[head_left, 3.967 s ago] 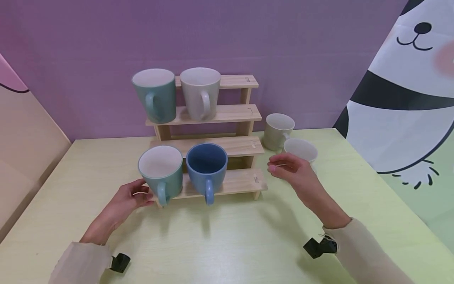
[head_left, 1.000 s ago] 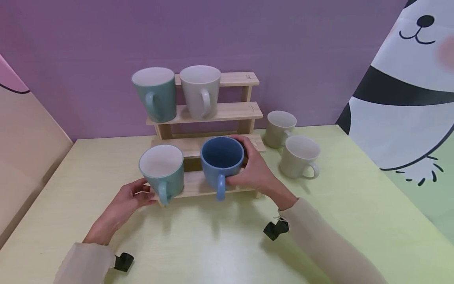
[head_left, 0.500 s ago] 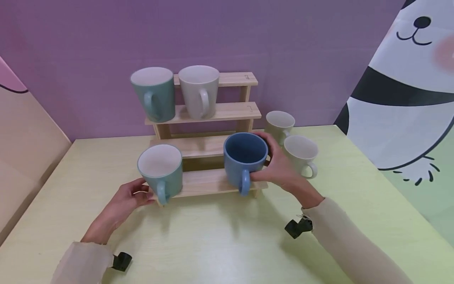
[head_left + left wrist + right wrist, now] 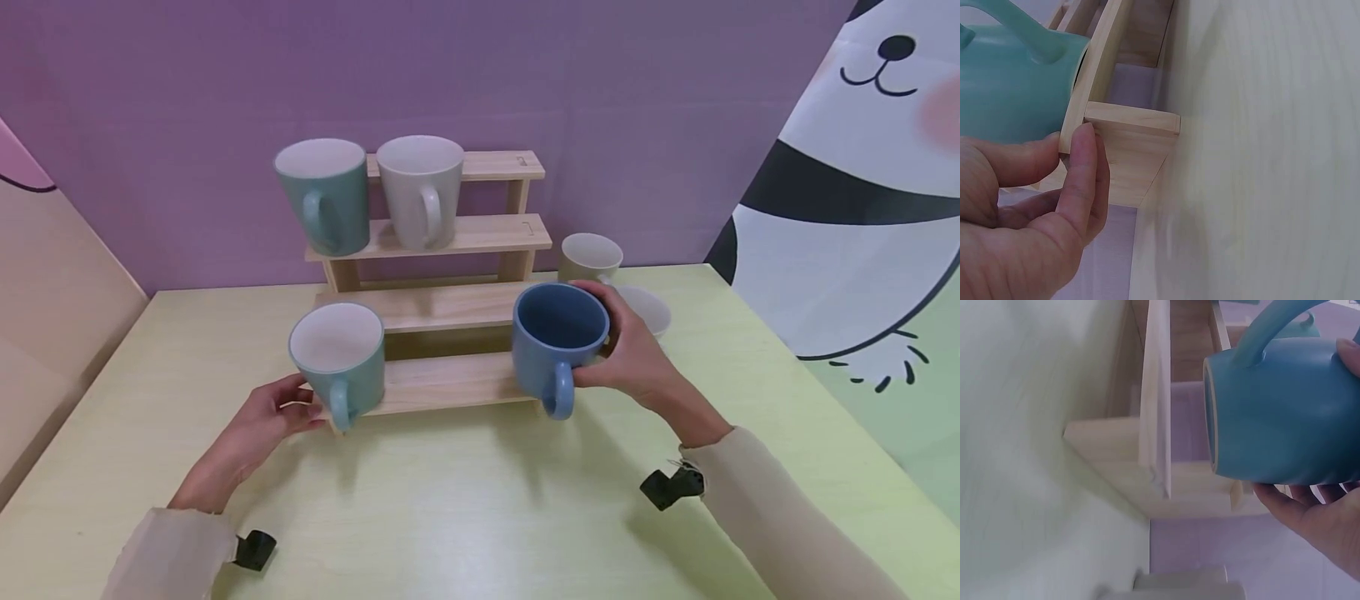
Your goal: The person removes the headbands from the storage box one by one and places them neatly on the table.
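Note:
My right hand (image 4: 637, 350) grips a blue mug (image 4: 551, 358) by its right side, the handle facing me. In the right wrist view the mug's base (image 4: 1211, 415) stands apart from the lowest board, above its right end. My left hand (image 4: 273, 421) pinches the left end of the lowest board of a wooden stepped rack (image 4: 450, 383), thumb on top and fingertips below, as the left wrist view shows. Next to that hand a light green mug (image 4: 341, 358) sits on the lowest board. Higher on the rack stand a teal mug (image 4: 333, 208) and a white mug (image 4: 420, 196).
Two pale mugs stand on the table right of the rack: a rear mug (image 4: 588, 257) and a nearer white mug (image 4: 648, 310), partly hidden behind my right hand. A purple wall (image 4: 637, 125) rises behind the table (image 4: 435, 517).
My right hand first came to the blue mug from the right and took hold of it. It has since lifted the mug and carried it right along the lowest board. The left hand stays put.

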Demonstrator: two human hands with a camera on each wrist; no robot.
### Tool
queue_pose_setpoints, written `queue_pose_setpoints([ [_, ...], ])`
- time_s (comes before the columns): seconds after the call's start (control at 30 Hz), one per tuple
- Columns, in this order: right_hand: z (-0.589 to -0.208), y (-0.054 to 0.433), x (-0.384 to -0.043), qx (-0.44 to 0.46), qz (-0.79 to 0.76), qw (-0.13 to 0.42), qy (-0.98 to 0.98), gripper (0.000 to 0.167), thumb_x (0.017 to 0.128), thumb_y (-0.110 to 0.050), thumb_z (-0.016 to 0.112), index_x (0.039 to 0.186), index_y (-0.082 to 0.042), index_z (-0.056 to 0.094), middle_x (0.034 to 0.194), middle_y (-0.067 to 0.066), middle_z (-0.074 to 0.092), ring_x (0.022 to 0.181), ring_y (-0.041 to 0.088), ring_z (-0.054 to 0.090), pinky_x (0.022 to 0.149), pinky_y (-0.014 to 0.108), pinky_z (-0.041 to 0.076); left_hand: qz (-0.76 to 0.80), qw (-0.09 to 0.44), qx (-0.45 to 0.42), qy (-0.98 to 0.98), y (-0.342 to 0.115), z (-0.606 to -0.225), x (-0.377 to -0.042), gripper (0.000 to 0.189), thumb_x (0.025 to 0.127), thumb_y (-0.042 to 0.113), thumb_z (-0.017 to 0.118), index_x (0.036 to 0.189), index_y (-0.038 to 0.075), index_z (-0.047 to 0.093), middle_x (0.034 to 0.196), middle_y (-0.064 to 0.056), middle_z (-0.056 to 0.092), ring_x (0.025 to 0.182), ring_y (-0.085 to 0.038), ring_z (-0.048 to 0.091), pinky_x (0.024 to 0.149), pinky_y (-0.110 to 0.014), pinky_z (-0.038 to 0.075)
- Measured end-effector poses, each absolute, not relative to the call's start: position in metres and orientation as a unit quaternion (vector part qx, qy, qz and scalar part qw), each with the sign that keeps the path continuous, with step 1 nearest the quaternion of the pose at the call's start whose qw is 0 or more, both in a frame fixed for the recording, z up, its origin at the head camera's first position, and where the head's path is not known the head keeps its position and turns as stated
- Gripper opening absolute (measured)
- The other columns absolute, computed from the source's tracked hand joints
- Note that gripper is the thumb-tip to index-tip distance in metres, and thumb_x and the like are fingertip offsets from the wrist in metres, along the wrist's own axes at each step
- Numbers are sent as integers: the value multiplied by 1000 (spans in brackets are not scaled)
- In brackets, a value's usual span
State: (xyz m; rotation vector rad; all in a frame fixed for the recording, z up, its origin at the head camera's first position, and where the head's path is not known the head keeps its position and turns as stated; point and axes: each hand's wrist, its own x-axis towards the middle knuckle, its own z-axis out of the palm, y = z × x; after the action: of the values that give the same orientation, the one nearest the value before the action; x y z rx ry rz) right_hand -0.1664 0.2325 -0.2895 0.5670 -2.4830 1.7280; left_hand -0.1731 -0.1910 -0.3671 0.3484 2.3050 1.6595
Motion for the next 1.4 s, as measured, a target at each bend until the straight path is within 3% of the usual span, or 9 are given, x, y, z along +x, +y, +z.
queue_pose_setpoints([
  [0.47, -291, 271, -152, 207, 549, 39, -808, 89, 68, 7, 76, 143, -11, 32, 131, -4, 45, 117, 12, 47, 88, 18, 52, 574, 143, 110, 799, -189, -365, -172, 56, 95, -2, 48, 145, -9, 25, 118, -23, 47, 96, -19, 58, 91, -35, 56],
  [1.4, -294, 358, -127, 171, 559, 83, -807, 91, 66, 20, 69, 142, -15, 36, 129, -6, 46, 112, 9, 45, 79, 14, 53, 569, 136, 118, 803, -191, -369, -172, 53, 95, -1, 48, 144, -10, 28, 118, -23, 48, 96, -20, 60, 88, -32, 56],
])
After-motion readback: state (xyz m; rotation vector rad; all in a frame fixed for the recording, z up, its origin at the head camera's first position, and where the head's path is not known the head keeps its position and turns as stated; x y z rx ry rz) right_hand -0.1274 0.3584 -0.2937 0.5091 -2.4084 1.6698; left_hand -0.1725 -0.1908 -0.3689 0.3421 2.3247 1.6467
